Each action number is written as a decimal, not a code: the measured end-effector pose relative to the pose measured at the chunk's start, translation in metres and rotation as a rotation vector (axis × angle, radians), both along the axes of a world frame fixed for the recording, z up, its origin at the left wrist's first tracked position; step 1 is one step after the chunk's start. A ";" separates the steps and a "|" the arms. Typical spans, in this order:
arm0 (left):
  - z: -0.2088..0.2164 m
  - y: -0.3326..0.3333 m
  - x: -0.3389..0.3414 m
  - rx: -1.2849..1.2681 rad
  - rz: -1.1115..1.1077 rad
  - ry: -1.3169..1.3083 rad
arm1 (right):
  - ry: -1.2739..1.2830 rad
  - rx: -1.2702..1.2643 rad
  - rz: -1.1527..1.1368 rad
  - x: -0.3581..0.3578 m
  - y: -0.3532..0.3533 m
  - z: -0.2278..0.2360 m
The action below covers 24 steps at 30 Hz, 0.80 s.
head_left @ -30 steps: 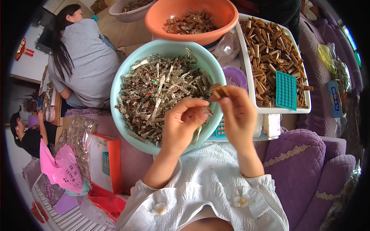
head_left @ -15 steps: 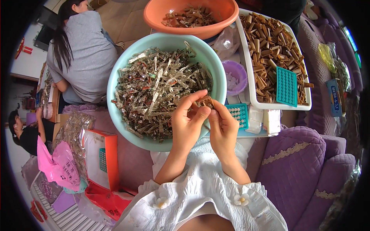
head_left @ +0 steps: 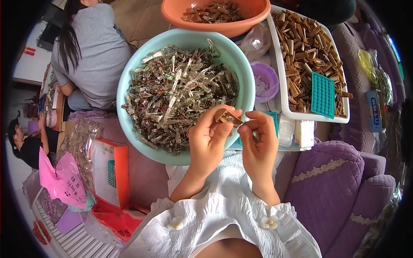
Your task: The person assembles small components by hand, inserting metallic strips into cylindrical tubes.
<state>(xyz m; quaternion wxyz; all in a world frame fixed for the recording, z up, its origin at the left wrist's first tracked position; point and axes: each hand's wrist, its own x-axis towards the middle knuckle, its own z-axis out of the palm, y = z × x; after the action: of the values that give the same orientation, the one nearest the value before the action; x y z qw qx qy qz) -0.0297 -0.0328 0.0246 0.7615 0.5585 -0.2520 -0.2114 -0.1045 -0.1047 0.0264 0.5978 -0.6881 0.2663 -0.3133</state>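
Observation:
Between the thumb and fingers of my left hand (head_left: 206, 139) is a small brown curved piece (head_left: 222, 115), with a clear shiny bit in its hollow. My right hand (head_left: 263, 139) is beside the piece's pointed right end. Its thumb and forefinger are apart, and I see nothing held between them. Both hands are over the near right rim of a mint-green basin (head_left: 124, 96). Heaped in that basin are clear, shiny plastic-like strips (head_left: 180, 94) with dark and reddish bits among them. A small teal tray (head_left: 274, 116) is mostly hidden behind my right hand.
A white tray (head_left: 279, 64) of brown curved pieces lies right, with a teal dimpled tray (head_left: 322, 95) on top. Nearby are a purple bowl (head_left: 270, 73) and an orange basin (head_left: 215, 28). An orange-red box (head_left: 123, 172) stands left. Two people (head_left: 92, 56) sit at the left.
My right hand has drawn slightly right, off the brown piece, and its fingers have spread. The piece stays in my left hand, turned so its hollow shows.

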 end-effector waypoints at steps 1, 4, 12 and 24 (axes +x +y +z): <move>0.003 -0.001 -0.002 0.000 0.010 0.002 | -0.002 -0.056 0.003 0.001 -0.002 0.000; 0.001 -0.001 -0.001 -0.065 0.000 0.091 | 0.012 -0.064 0.022 0.001 -0.003 -0.002; 0.000 -0.006 -0.006 -0.207 0.016 0.392 | 0.046 0.043 0.154 0.002 -0.010 -0.008; -0.017 -0.011 -0.016 -0.014 0.018 -0.048 | -0.147 0.291 0.073 0.001 -0.017 -0.013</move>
<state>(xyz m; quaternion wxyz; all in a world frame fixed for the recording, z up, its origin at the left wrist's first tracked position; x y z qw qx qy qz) -0.0456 -0.0440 0.0073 0.7610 0.5603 -0.2665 -0.1895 -0.1032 -0.1222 0.0130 0.7202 -0.5786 0.2390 -0.2990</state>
